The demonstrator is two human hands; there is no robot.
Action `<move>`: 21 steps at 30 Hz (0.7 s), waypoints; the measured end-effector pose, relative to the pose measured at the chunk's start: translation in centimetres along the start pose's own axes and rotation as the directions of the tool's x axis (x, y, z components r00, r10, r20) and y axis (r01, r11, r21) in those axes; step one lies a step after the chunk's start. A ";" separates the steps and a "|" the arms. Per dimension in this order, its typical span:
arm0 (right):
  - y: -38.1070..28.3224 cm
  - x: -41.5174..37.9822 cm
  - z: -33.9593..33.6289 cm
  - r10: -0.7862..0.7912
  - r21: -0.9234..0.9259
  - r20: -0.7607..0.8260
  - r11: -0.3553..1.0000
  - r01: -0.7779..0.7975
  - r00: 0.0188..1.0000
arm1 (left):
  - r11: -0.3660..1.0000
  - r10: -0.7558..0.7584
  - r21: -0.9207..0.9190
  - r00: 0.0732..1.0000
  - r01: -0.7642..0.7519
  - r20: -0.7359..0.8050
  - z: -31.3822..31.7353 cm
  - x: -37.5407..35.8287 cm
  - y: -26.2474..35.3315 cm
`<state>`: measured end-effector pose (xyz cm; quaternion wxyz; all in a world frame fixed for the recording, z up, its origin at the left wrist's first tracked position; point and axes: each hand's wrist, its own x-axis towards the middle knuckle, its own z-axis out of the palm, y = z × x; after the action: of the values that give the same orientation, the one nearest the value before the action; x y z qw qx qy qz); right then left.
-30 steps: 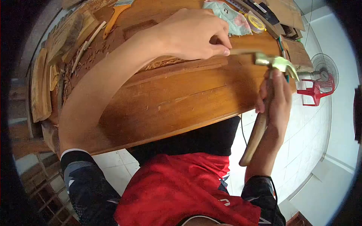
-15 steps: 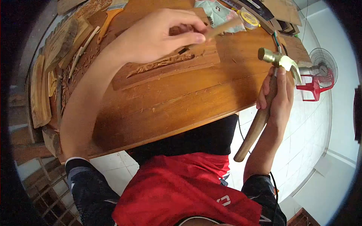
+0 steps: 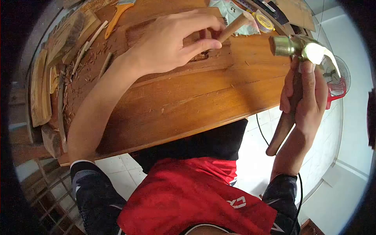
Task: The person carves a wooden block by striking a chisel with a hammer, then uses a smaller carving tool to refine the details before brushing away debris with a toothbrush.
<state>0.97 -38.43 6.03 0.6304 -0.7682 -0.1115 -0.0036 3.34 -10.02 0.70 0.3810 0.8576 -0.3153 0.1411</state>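
My left hand (image 3: 184,43) reaches over the wooden table (image 3: 188,103), its thumb and fingers pinched round a light wooden rod (image 3: 234,27), perhaps a tool handle; its lower end is hidden by the hand. Under that hand lies a reddish wooden board (image 3: 219,58) with a rough, carved area partly covered by the fingers. At the right, my right hand (image 3: 305,86) grips a claw hammer (image 3: 288,125) high on its wooden handle. The hammer's metal head (image 3: 297,47) is raised, its striking face toward the left and its claw toward the right.
Wood pieces (image 3: 41,90) and shavings line the table's left side, near an orange-handled brush (image 3: 113,23). A tape roll (image 3: 264,21) and a crumpled bag (image 3: 227,11) lie at the back. Beyond the right edge stand a red stool (image 3: 337,92) and a fan (image 3: 340,68).
My right hand has lifted the hammer up and to the right, nearer the camera. My left hand has shifted slightly right, and the rod stands more steeply.
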 end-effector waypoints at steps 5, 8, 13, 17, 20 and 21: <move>-2.4 -0.4 1.0 -0.121 -0.112 -0.062 0.987 0.113 0.991 | 0.986 0.112 0.130 0.992 -0.104 -0.058 0.0 -0.7 -0.2; -3.6 -0.5 2.0 -0.164 -0.077 -0.147 0.985 0.154 0.975 | 0.992 0.063 0.108 0.998 -0.061 -0.011 -0.4 -0.7 -0.1; -4.0 -0.4 1.7 -0.231 -0.227 -0.017 0.949 0.221 0.973 | 0.981 0.118 0.151 0.993 -0.121 0.030 -0.7 -0.2 0.0; -4.0 -1.4 1.9 -0.340 -0.262 -0.181 0.921 0.288 0.923 | 0.982 0.108 0.152 0.994 -0.109 0.013 -0.7 -0.5 -0.2; -2.4 -0.9 0.8 -0.422 -0.406 -0.047 0.836 0.369 0.906 | 0.985 0.100 0.140 0.995 -0.097 -0.014 -0.1 -0.8 -0.1; -2.8 -0.5 0.7 -0.416 -0.449 -0.008 0.814 0.369 0.909 | 0.986 0.103 0.132 0.995 -0.100 -0.013 0.1 -0.6 -0.3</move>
<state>-0.10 -37.30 8.52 0.4321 -0.8488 -0.2306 -0.1993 3.06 -9.63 0.15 0.3192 0.8622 -0.3447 0.1893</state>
